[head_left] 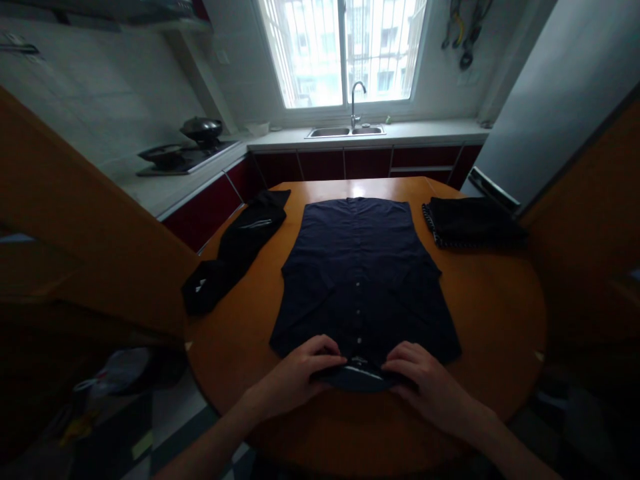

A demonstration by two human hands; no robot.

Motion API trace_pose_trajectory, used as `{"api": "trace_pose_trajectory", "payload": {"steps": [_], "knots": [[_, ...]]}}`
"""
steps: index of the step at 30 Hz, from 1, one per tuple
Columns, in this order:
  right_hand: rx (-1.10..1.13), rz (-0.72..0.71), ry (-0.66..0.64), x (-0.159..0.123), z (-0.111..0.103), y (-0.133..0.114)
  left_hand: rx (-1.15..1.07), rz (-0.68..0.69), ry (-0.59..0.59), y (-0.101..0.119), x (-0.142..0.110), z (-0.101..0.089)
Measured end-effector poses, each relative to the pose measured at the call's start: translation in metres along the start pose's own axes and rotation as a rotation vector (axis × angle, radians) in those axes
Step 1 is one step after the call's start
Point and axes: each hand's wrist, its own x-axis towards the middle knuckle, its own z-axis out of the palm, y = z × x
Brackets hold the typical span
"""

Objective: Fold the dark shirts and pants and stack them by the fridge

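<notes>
A dark navy button-up shirt point(357, 267) lies spread flat on a round wooden table point(500, 313), its collar nearest me and its button line running away up the middle. No sleeves stick out at its sides. My left hand point(305, 367) pinches the left end of the collar between thumb and fingers. On the other end, my right hand point(420, 377) grips the collar in the same way. A pale label strip shows inside the collar between my hands.
Left on the table lies a long black folded garment point(240, 247) with white marks. Folded black cloth point(473, 223) sits at the far right. Behind are a sink point(345, 132), a counter, and a stove with a wok point(201, 130). A fridge point(545, 100) stands right.
</notes>
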Motion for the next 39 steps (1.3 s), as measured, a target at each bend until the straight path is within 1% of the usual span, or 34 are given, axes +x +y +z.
{"api": "trace_pose_trajectory", "payload": {"steps": [3, 6, 8, 12, 15, 18, 20, 23, 25, 27, 28, 29, 30, 32, 33, 34, 36, 37, 39], "knots": [[-0.067, -0.037, -0.065, -0.003, -0.001, -0.001, 0.093, 0.079, -0.08, 0.003, -0.001, -0.002], [-0.079, -0.023, -0.055, 0.0, -0.001, -0.003, 0.092, 0.092, -0.11, 0.006, 0.001, -0.008], [-0.057, 0.011, -0.026, 0.004, -0.001, -0.004, 0.067, 0.058, -0.11, 0.008, 0.003, -0.012], [-0.021, 0.144, 0.066, 0.01, 0.002, 0.0, 0.027, -0.106, -0.085, 0.004, 0.006, -0.012], [-0.019, 0.264, 0.138, 0.015, 0.009, 0.006, -0.023, -0.238, -0.013, -0.002, 0.011, -0.006], [-0.046, 0.345, 0.217, 0.022, 0.018, 0.011, -0.058, -0.366, 0.094, -0.007, 0.019, 0.0], [-0.106, 0.39, 0.277, 0.026, 0.022, 0.013, -0.014, -0.424, 0.173, -0.011, 0.025, 0.005], [-0.252, 0.417, 0.346, 0.029, 0.028, 0.018, 0.156, -0.474, 0.28, -0.017, 0.032, 0.011], [-0.342, 0.378, 0.38, 0.029, 0.03, 0.022, 0.283, -0.436, 0.336, -0.02, 0.034, 0.013], [-0.412, 0.333, 0.409, 0.028, 0.031, 0.025, 0.422, -0.315, 0.386, -0.018, 0.033, 0.015], [-0.442, 0.32, 0.423, 0.028, 0.031, 0.025, 0.488, -0.227, 0.383, -0.016, 0.031, 0.015], [-0.466, 0.31, 0.44, 0.027, 0.031, 0.024, 0.545, -0.136, 0.35, -0.012, 0.03, 0.015], [-0.485, 0.295, 0.459, 0.027, 0.032, 0.022, 0.588, -0.052, 0.291, -0.008, 0.028, 0.016], [-0.504, 0.224, 0.481, 0.026, 0.033, 0.015, 0.63, 0.069, 0.146, 0.0, 0.026, 0.019], [-0.51, 0.164, 0.468, 0.026, 0.034, 0.01, 0.636, 0.1, 0.086, 0.003, 0.025, 0.021], [-0.518, 0.098, 0.435, 0.025, 0.035, 0.005, 0.639, 0.109, 0.05, 0.005, 0.024, 0.023], [-0.547, -0.013, 0.331, 0.024, 0.039, -0.003, 0.638, 0.107, 0.024, 0.005, 0.022, 0.027], [-0.567, -0.042, 0.282, 0.023, 0.042, -0.006, 0.638, 0.1, 0.021, 0.004, 0.022, 0.029], [-0.602, -0.043, 0.22, 0.02, 0.046, -0.008, 0.645, 0.083, 0.019, 0.003, 0.02, 0.03]]}}
